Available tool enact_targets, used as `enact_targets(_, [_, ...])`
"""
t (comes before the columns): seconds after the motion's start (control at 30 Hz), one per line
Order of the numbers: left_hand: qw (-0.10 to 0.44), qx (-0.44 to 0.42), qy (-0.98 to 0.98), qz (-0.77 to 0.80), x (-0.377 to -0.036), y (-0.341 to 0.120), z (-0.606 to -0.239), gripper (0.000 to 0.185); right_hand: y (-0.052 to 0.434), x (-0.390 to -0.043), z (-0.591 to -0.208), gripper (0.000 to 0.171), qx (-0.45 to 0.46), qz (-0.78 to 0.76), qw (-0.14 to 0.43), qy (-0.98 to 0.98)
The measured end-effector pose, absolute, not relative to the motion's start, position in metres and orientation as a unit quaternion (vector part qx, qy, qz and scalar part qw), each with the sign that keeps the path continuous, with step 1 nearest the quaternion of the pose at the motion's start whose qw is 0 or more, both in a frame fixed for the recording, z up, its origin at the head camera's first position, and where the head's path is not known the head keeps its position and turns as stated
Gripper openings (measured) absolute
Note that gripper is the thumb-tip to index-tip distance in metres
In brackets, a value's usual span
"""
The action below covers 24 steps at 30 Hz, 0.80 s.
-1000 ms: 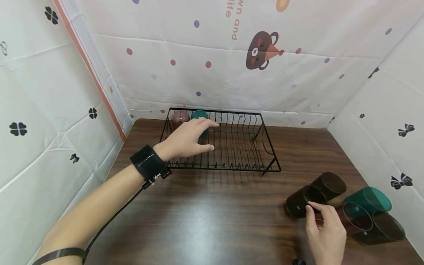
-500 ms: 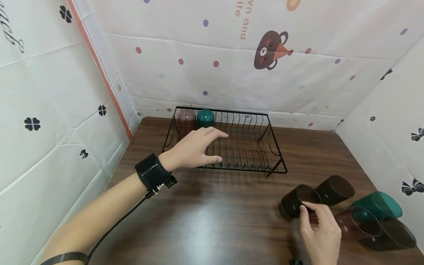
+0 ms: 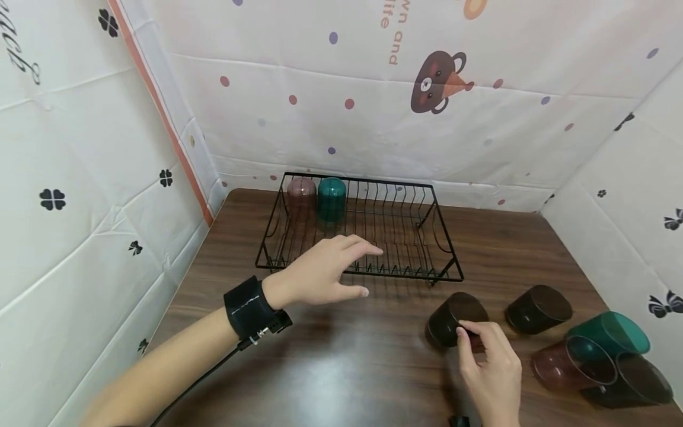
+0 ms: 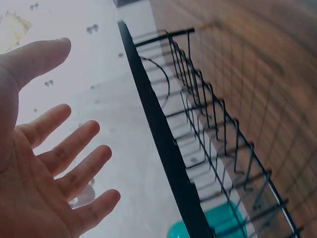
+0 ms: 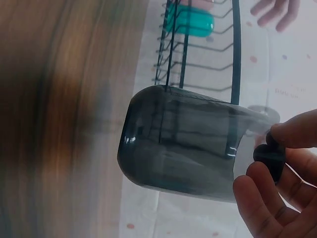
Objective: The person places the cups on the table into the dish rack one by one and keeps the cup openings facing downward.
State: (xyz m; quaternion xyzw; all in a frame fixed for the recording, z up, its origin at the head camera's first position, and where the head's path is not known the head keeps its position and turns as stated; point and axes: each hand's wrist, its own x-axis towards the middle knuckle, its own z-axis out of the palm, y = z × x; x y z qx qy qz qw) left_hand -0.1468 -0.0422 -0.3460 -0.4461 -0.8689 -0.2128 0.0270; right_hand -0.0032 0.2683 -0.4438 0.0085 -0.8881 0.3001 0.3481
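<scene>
My right hand (image 3: 493,362) pinches the rim of a smoky dark, see-through drinking cup (image 3: 445,323) between thumb and fingers. The right wrist view shows this cup's (image 5: 181,144) rounded base facing away from the fingers. My left hand (image 3: 325,273) holds nothing; its fingers are spread loosely over the front edge of a black wire dish rack (image 3: 395,273). In the left wrist view the left palm and fingers (image 4: 81,181) lie beside the rack's long rail. A pink cup (image 3: 301,196) and a teal cup (image 3: 331,198) stand upside down in the rack's back left corner.
Right of my right hand are a second dark cup (image 3: 536,311), a teal cup (image 3: 608,332), a reddish cup (image 3: 560,365) and another dark cup (image 3: 624,385), grouped on the wooden table (image 3: 299,367). Printed white cloth walls (image 3: 341,130) enclose the table's back and sides.
My right hand has moved left with the dark cup, away from the other dark one. My left hand has drawn back from the cups in the rack toward its front edge.
</scene>
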Motion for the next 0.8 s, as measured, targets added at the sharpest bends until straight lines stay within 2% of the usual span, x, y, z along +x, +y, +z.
enact_targets(0.5, [-0.024,-0.466,-0.853,-0.235,-0.119,-0.026,-0.364,0.072,0.248,-0.003,-0.445,0.024,0.073,0.34,0.33,-0.878])
enact_targets(0.8, [0.015,-0.466,-0.846,-0.258,-0.111,-0.027,-0.378,0.071,0.239,-0.003,-0.444,0.031,0.126,0.351,0.351,-0.859])
